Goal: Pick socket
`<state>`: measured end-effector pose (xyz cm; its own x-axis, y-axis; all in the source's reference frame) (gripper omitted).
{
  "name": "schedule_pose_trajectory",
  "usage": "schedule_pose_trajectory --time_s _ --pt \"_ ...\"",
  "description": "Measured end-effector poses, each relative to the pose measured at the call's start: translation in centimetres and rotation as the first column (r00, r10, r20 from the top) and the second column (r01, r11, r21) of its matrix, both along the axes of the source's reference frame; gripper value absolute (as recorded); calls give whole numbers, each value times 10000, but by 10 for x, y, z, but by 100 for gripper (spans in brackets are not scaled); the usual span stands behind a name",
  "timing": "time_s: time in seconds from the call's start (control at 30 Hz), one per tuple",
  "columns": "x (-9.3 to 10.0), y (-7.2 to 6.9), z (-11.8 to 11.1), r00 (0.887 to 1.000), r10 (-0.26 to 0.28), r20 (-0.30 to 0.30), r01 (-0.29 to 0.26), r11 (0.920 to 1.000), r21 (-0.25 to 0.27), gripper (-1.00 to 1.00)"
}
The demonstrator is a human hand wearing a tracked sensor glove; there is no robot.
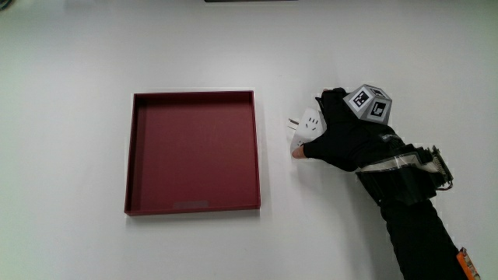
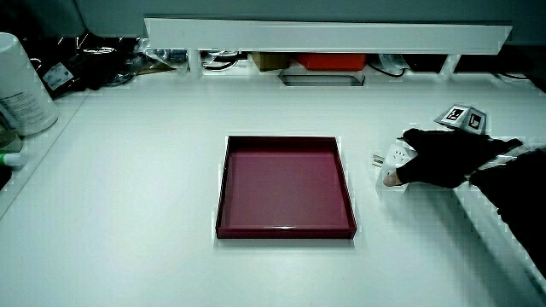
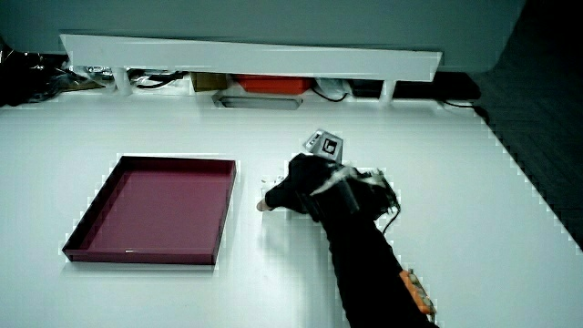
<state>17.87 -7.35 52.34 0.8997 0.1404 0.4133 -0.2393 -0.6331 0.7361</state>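
Observation:
A small white socket (image 1: 310,123) with prongs on its side lies on the white table beside the dark red tray (image 1: 259,148). The hand (image 1: 314,134) in its black glove closes around it. The fingers curl over the edge farther from the person and the bare thumb tip (image 1: 298,153) presses the nearer edge. The patterned cube (image 1: 370,103) sits on the back of the hand. In a side view the socket (image 2: 395,157) shows between the fingers of the hand (image 2: 408,164). In a side view the hand (image 3: 290,193) hides nearly all of the socket.
The square red tray (image 2: 223,183) holds nothing and sits mid-table. A low white partition (image 2: 324,34) runs along the table's end, with a red box (image 2: 328,61) and cables under it. A white bottle (image 2: 21,85) stands at the table's edge.

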Motion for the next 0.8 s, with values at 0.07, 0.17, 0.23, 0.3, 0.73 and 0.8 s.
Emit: schedule_pose_trajectory --time_s 0.07,0.17,0.23,0.3,0.73,0.8 --pt "-1 1 0 9999 -16 132 15 10000 78 0" --pt "0 1 2 9999 113 75 -114 9998 133 16" --pt "0 1 2 9999 116 74 -119 9991 412 26" --pt "0 1 0 9996 227 174 -235 9986 470 37" --pt "4 3 -4 9955 658 677 -740 9892 1268 100" --pt "4 3 -7 9950 650 762 -753 9872 1407 100"
